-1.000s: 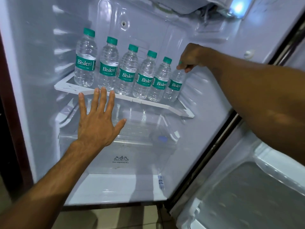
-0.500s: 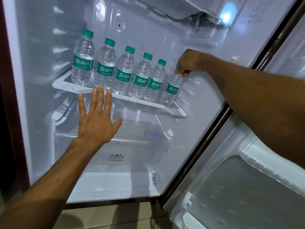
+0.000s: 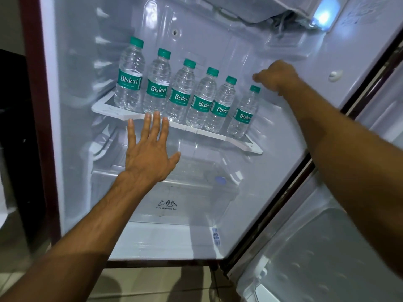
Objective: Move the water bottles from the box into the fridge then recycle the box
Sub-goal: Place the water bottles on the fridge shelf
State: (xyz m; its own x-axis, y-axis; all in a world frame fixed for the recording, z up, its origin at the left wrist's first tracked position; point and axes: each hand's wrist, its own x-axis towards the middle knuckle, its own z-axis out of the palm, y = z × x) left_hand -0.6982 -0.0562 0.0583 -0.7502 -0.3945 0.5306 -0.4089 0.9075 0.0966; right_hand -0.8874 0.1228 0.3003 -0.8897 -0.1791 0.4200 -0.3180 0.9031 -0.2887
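Several clear Bisleri water bottles with green caps stand in a row on the white fridge shelf. The rightmost bottle stands alone at the row's right end. My right hand hovers just above and right of its cap, fingers loosely curled, holding nothing. My left hand is spread flat, its fingertips touching the shelf's front edge below the third bottle. The box is not in view.
A clear vegetable drawer sits under the shelf. The fridge door stands open at the right with its white inner tray. A lamp glows at the top right. Tiled floor lies below.
My right hand has let go of the rightmost bottle's cap and lifted slightly up and right. The bottle now stands free on the shelf. My left hand stays at the shelf edge.
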